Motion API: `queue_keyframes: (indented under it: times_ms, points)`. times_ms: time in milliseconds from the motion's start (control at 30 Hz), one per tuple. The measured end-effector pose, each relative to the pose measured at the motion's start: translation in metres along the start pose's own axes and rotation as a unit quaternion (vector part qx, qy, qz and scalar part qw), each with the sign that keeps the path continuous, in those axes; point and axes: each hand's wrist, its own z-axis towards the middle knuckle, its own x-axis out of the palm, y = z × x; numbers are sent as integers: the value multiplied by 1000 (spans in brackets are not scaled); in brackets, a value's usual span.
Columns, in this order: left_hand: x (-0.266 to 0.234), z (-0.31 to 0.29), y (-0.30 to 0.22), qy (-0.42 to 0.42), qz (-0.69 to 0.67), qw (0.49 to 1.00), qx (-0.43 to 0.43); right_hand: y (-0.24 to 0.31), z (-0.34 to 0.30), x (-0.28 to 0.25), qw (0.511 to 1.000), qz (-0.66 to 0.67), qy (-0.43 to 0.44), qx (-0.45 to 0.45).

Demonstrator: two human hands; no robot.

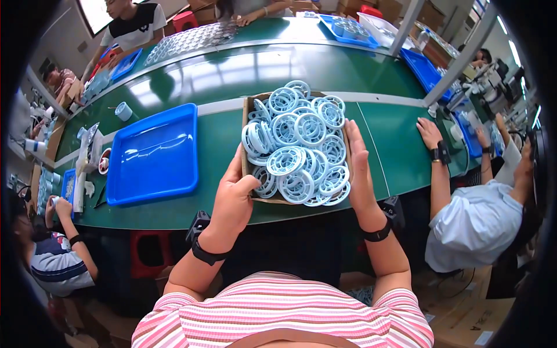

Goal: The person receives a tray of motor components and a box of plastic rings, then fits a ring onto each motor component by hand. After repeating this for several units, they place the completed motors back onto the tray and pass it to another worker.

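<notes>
A cardboard box (246, 116) heaped with pale blue plastic rings (310, 129) is in front of me at the near edge of the green table. My left hand (232, 188) grips the box's near left corner, its thumb over the rim and the other fingers mostly hidden behind the side wall. Along the right side, my right hand (361, 168) lies flat with its fingers stretched out, pressed against the box wall. The rings are spoked inside and pile up above the rim. How far the box rests on the table is hidden by the heap.
Left of the box lies a blue tray (154, 194). Beyond it stand a small pale blue cup (123, 111) and a white-and-red roll (104, 161). A white rail (383, 98) crosses behind the box. Co-workers sit at both sides; one's hand (429, 132) rests on the table to the right.
</notes>
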Motion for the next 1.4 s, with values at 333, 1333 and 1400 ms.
queue_keyframes:
  times_ms: [333,1333,1400]
  points:
    - [-21,27,29,-98,116,986,64,-37,43,-25,997,-36,32,59]
    - [-34,48,31,-26,508,835,210,-43,98,-61,902,-373,150,-155]
    - [-32,54,35,-47,519,823,226,-72,95,-67,948,-287,118,-75]
